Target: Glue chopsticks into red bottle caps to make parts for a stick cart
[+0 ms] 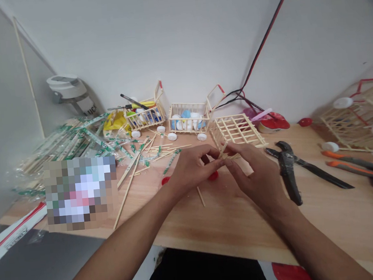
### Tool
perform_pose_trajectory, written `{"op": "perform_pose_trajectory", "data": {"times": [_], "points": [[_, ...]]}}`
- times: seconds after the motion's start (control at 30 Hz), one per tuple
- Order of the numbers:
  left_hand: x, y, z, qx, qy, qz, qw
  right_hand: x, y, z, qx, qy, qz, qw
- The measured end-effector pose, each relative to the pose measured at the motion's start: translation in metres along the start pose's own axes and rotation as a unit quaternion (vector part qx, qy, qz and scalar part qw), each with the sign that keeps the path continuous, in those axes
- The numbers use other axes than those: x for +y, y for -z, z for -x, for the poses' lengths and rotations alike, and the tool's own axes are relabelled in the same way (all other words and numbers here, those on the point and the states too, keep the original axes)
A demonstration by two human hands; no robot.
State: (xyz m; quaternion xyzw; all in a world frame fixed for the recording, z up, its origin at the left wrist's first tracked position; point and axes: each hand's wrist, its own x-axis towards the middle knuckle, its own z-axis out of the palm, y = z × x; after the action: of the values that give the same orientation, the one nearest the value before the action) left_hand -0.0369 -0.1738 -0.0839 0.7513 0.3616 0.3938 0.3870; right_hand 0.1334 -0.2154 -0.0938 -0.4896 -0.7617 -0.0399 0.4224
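Note:
My left hand [193, 165] and my right hand [256, 173] meet above the middle of the table, fingertips pinched together. Between them is a short wooden stick [222, 150], partly hidden by the fingers; whether other pieces are joined to it I cannot tell. Just behind the hands lies a lattice basket of glued sticks [238, 129]. Red round caps [213, 175] show partly under my left hand, and a loose stick [201, 196] rests in front of them.
Two small stick carts [189, 118] with white wheels stand along the wall. Wrapped chopsticks [62, 140] pile up at left, near a blurred phone-like object [83, 190]. On the right are a black-handled cutting tool [289, 174], orange-handled pliers [351, 160] and a larger stick cart [354, 116].

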Motion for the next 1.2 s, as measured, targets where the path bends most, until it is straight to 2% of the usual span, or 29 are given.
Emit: {"op": "perform_pose_trajectory", "data": {"times": [0.37,0.5,0.6,0.7,0.93,1.2], "points": [[0.003,0.011,0.0,0.024,-0.008,0.024,0.999,0.0,0.004,0.001,-0.008,-0.02,-0.031,0.999],[0.004,0.023,-0.003,0.072,-0.014,0.029,0.997,-0.001,0.008,0.001,-0.012,-0.052,-0.062,0.997],[0.002,0.031,-0.005,0.123,-0.004,0.024,0.992,0.0,0.011,0.0,0.005,-0.079,-0.064,0.995],[0.0,0.034,-0.006,0.148,0.009,0.029,0.989,0.001,0.013,-0.001,0.022,-0.081,-0.056,0.995],[-0.005,0.028,-0.005,0.132,0.015,0.025,0.991,0.002,0.01,0.0,0.01,-0.087,-0.066,0.994],[-0.006,0.027,-0.006,0.122,0.017,0.01,0.992,-0.001,-0.003,0.001,-0.023,-0.05,-0.05,0.997]]}}
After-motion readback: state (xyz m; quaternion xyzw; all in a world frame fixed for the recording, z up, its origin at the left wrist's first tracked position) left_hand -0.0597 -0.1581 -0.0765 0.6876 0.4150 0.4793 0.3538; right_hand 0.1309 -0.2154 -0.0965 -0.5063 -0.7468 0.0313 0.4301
